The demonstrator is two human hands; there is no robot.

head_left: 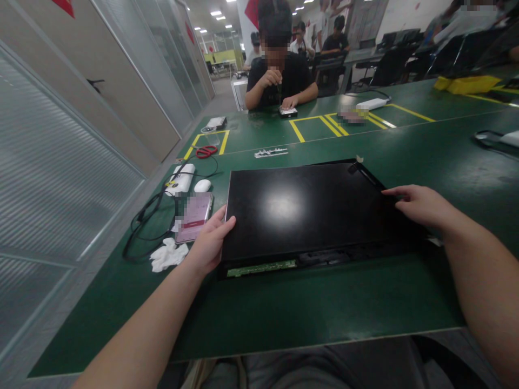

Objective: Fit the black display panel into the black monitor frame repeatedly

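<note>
A black LCD panel [292, 210] lies across the green table in front of me, glossy side up with a bright reflection. It sits in a thin black frame [367, 175] that shows along the right and far edges. A narrow green circuit board [261, 268] runs along its near left edge. My left hand [213, 237] grips the panel's left edge, thumb on top and fingers beside and under it. At the right edge, my right hand [421, 205] is closed on the frame, index finger pointing along it; some fingers are hidden.
Left of the panel are a phone [194, 217], a white mouse [203, 186], a white power strip [181, 179], black cables and crumpled tissue [168, 254]. Red-handled scissors [206, 152] and a row of screws [271, 153] lie beyond. Opposite, a person [281, 81] works on a hard drive [288, 112].
</note>
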